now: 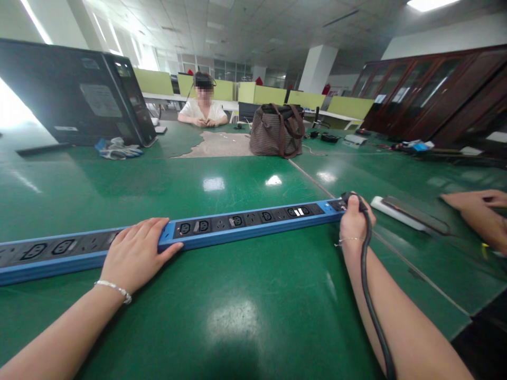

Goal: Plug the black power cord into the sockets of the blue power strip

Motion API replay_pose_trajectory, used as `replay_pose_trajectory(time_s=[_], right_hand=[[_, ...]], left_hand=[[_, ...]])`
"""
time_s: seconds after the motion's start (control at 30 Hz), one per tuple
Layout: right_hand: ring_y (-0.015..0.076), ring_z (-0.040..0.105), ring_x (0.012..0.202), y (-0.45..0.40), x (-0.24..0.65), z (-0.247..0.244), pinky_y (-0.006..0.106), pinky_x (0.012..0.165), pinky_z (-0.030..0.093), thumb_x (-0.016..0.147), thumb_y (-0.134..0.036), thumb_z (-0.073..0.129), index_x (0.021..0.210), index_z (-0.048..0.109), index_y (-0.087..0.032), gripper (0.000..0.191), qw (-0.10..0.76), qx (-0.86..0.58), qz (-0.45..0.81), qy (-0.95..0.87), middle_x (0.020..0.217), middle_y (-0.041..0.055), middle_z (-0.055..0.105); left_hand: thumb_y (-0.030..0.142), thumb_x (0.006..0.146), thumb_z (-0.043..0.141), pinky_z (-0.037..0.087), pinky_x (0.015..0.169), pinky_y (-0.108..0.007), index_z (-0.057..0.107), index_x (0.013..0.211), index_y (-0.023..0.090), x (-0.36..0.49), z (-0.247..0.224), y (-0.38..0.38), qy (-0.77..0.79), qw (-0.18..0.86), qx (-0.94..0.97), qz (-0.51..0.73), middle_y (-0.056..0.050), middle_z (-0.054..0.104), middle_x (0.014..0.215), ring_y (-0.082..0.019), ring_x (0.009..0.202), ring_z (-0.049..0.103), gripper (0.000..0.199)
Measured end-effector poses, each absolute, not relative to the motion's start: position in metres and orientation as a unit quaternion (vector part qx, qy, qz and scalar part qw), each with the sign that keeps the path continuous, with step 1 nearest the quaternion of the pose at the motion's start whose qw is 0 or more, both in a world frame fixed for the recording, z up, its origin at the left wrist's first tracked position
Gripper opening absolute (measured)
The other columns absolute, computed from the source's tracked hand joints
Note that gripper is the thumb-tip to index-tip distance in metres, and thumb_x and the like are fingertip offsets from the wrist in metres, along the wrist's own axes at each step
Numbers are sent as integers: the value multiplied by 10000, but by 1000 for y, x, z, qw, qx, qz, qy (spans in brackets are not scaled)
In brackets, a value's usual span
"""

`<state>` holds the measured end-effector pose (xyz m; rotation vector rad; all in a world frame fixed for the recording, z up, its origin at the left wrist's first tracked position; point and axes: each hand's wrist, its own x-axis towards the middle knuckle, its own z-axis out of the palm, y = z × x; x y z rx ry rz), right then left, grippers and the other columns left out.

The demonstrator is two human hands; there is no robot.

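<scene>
A long blue power strip (253,226) with a row of black sockets lies across the green table (222,285), running out of view at the left. Over its left part lies my left hand (138,248), palm down, fingers across the top and the thumb apart along the front edge. At the strip's right end, my right hand (354,219) is closed around a black plug (348,197) against the last socket. From the plug a thick black cable (367,285) runs down along my right forearm. My right fingers partly hide how far the plug sits in.
A black computer case (79,95) and gloves (118,148) stand back left. A brown bag (275,131) is at the back middle, near a seated person (204,108). At right are a white bar-shaped object (398,212) and another person's hand (475,211).
</scene>
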<state>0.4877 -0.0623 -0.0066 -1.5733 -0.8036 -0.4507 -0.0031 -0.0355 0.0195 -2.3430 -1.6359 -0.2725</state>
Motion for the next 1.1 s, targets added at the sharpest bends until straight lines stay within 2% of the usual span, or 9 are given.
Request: replay_pose_trajectory(time_s=[0.07,0.23,0.5,0.77,1.1], right_hand=[[239,648,931,-62,486,-5,399,875,490,833,-505,476,1000,691,-129,465,630,-675,-187,-336,976,99,704],[254,646,943,-63,476,-2,415,901,475,805,-470,518,911,717,-137,402,587,-686,-155,-401,924,94,716],[244,630,986,-62,464,1,402,936,453,790,-468,519,1014,701,-173,413,521,-705,-138,-462,1029,91,702],[233,610,1037,-63,463,-3,391,969,430,800,-473,516,1104,667,-206,431,522,-699,-123,-474,1099,69,680],[233,622,992,-63,464,-1,392,943,444,790,-493,518,1013,696,-224,391,512,-705,-103,-480,1046,54,695]], left_hand=[[591,854,325,343,993,-433,434,1277,136,-3,20,-36,-566,136,-808,-91,-148,554,1276,-295,1172,500,631],[591,858,323,347,987,-429,431,1277,132,-3,19,-35,-563,143,-809,-89,-148,553,1278,-291,1168,504,630],[577,859,331,337,989,-438,449,1275,124,-3,17,-35,-557,135,-812,-108,-160,559,1267,-303,1171,502,627],[583,850,339,345,978,-443,451,1279,128,-4,17,-34,-556,128,-813,-113,-165,562,1259,-309,1164,508,636],[591,848,335,332,996,-442,442,1284,133,-5,16,-34,-560,130,-811,-108,-160,558,1266,-305,1181,497,641]])
